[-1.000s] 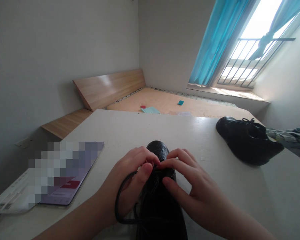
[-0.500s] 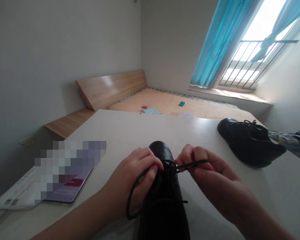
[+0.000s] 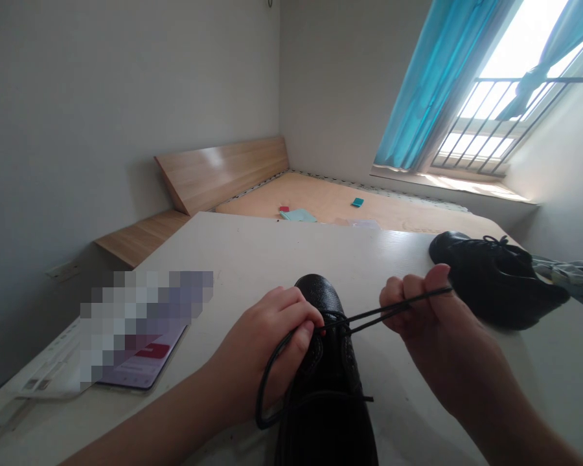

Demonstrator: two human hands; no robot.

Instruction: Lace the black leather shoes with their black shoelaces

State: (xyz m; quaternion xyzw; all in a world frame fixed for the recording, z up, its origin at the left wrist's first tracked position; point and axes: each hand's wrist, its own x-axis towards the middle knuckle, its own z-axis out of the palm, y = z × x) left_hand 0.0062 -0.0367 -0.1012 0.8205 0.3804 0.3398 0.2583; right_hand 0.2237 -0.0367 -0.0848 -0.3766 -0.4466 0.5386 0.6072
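A black leather shoe stands on the white table in front of me, toe pointing away. Over its front, my left hand is closed, pinching the black shoelace near the eyelets. From that pinch one part of the lace loops down along the hand and crosses the shoe opening. To the right of the shoe, my right hand is closed on two lace strands, thumb on top. Those strands run taut from the shoe's right eyelets to the fingers. Part of the shoe is hidden behind my left hand.
A second black shoe, its lace tied in a bow, stands at the right on the white table. A phone and a partly blurred white packet lie on the left. Beyond the table is a bed with small items.
My right hand has pulled away to the right and slightly up, drawing the two lace strands longer and tighter. My left hand keeps its pinch. The view has shifted slightly.
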